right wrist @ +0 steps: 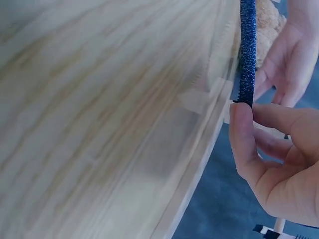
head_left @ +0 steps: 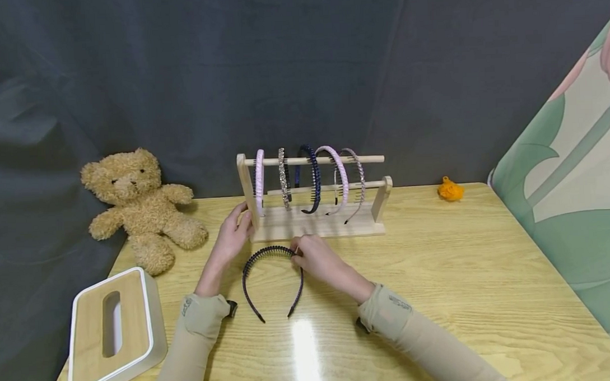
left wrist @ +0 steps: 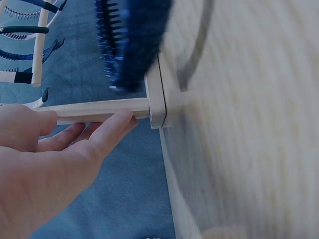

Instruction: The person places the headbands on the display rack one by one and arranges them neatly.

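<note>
In the head view a dark headband [head_left: 246,266] with small teeth is held over the table, its two ends toward the person. My right hand [head_left: 318,258] pinches its right side between thumb and fingers; up close in the right wrist view the headband [right wrist: 247,52] shows blue glitter. My left hand [head_left: 234,232] touches the left upright of a wooden rack [head_left: 320,229], and in the left wrist view its fairly straight fingers lie along that post [left wrist: 102,109]. Several headbands hang from the rack's bars, among them a pink one [head_left: 259,178] and a navy one [head_left: 316,184].
A teddy bear [head_left: 143,204] sits at the back left. In front of it stands a tissue box [head_left: 88,332] with a wooden lid. A small orange object [head_left: 450,190] lies at the back right of the wooden table [head_left: 464,286]. Dark cloth [head_left: 301,73] hangs behind.
</note>
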A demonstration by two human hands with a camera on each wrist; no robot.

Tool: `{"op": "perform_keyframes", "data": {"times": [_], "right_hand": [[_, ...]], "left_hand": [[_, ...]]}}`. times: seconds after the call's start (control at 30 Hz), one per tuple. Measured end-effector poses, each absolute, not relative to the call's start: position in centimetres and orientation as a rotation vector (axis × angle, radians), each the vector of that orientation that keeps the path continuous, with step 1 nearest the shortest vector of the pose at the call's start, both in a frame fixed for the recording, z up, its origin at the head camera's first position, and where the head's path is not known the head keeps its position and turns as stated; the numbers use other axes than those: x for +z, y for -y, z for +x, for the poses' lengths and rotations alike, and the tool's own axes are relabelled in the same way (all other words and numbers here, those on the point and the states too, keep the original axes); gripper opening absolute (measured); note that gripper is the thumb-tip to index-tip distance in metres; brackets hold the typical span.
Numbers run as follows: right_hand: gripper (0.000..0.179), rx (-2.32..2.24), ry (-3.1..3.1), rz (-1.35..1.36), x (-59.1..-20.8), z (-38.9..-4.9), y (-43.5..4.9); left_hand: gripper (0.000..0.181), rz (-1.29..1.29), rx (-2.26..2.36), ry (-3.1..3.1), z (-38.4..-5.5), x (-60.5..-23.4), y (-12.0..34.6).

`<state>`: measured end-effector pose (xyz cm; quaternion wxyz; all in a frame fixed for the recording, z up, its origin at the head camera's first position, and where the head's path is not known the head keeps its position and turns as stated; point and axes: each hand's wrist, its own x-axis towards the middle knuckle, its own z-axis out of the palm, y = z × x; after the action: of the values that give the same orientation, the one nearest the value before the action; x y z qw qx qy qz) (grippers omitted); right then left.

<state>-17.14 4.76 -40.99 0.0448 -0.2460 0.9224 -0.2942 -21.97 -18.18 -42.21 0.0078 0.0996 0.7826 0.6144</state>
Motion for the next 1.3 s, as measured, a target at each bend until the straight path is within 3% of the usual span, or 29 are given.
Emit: {"op": "perform_keyframes", "data": {"times": [0.57,1.3], "right_hand": [[0.014,-1.064,-2.865,-0.709,-37.9,-16.0,-6.9],[0.018,-1.355,-2.866,-0.691,-32.6,-13.2,-13.4]], "left_hand": [[0.045,0.285,1.96,-2.441,-22.3,-42.6,18.0],[0.047,0.317,1.916,-2.476,-22.1,-42.5,18.2]]}}
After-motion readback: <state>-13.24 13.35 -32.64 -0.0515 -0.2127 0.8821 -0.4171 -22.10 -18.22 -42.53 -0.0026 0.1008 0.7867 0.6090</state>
